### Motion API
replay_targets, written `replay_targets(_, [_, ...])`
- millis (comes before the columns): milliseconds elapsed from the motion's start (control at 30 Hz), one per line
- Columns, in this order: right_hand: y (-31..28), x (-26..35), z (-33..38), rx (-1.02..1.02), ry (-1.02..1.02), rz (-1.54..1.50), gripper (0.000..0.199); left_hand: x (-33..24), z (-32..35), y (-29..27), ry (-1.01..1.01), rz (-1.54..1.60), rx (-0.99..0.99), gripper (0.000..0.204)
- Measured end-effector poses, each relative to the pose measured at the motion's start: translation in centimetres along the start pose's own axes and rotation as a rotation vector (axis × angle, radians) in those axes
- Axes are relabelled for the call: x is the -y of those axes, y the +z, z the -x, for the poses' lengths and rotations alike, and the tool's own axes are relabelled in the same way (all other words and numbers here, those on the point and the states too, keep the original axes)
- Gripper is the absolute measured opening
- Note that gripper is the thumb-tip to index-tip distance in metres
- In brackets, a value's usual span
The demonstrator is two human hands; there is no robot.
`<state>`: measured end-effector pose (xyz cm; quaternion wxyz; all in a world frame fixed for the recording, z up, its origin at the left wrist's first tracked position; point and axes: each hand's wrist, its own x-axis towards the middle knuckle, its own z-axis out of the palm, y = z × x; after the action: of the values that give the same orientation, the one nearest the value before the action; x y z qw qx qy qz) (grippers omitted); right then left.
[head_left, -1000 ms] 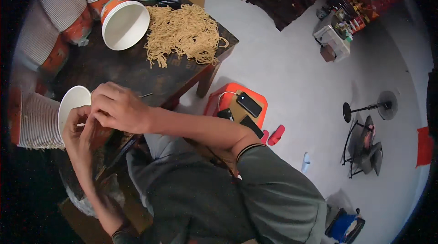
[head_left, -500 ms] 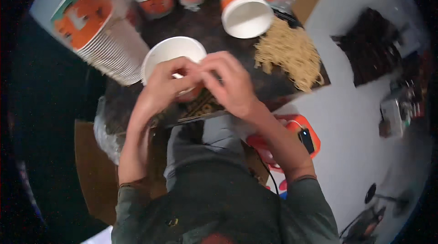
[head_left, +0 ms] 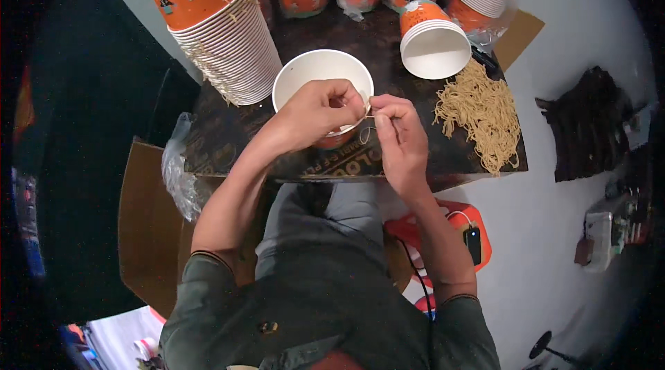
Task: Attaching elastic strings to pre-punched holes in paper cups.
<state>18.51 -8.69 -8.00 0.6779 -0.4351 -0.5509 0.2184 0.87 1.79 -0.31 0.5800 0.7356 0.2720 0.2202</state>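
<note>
Along the table's (head_left: 228,141) far edge, five cup stacks (head_left: 228,51) were counted, their tops cut off. At centre, one cup (head_left: 315,76) was gripped at its rim by the left hand (head_left: 318,110), its lower wall hidden. A thin string (head_left: 366,131), hard to make out, was pinched in the right hand (head_left: 398,131). One more cup (head_left: 435,48) and one string pile (head_left: 481,114) were seen rightward.

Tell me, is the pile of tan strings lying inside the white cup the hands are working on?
No, the pile of tan strings lies on the dark table, right of the cup.
</note>
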Motion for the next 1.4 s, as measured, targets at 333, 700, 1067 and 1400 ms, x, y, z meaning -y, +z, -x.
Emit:
replay_targets(333, [-0.9,0.3,-0.4,0.07,-0.169,0.289,0.01,0.3,-0.1,0.6,0.024,-0.048,-0.058,0.015])
replay_targets(700, [-0.1,0.9,-0.9,0.035,-0.018,0.027,0.009,0.1,0.3,-0.1,0.155,-0.153,-0.068,0.014])
replay_targets(1067, [-0.3,1.4,-1.6,0.067,-0.109,0.36,0.013,-1.2,1.1,0.4,0.202,-0.315,-0.075,0.02])
replay_targets(1400, [0.4,1.5,-1.3,-0.033,0.11,0.207,0.01,-0.2,0.7,0.3,0.188,-0.217,-0.084,0.021])
